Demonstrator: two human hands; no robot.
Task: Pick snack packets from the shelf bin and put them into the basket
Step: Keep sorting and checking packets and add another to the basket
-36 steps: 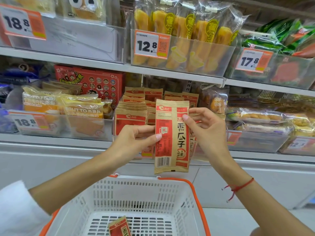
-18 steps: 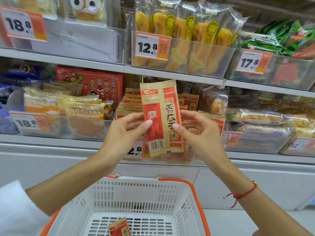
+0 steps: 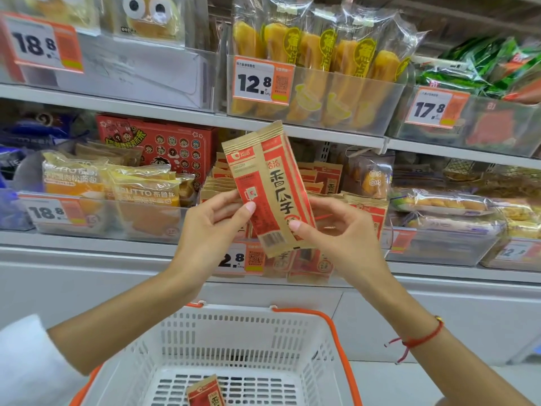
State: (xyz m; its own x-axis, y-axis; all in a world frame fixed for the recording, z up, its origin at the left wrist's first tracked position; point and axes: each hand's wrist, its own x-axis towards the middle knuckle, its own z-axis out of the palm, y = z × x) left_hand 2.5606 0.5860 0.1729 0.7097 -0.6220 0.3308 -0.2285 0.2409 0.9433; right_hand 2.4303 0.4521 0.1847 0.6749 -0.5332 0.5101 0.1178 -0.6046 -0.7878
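Observation:
A red and tan snack packet (image 3: 270, 183) is held up in front of the middle shelf, tilted with its top to the left. My left hand (image 3: 209, 227) pinches its left edge and my right hand (image 3: 341, 230) grips its lower right corner. Behind it, the shelf bin (image 3: 310, 265) holds several more of the same packets (image 3: 366, 209). Below, a white basket with an orange rim (image 3: 330, 323) holds one packet (image 3: 205, 392) on its floor.
Clear bins of bread packs (image 3: 117, 194) stand left of the packet bin, pastry bins (image 3: 450, 230) right of it. The upper shelf carries yellow bread sticks (image 3: 319, 63) and green packs (image 3: 480, 68). A white cabinet front (image 3: 87, 282) runs below the shelf.
Both hands have lifted the packet from hanging low over the basket to higher in front of the shelf, and it has tilted leftward.

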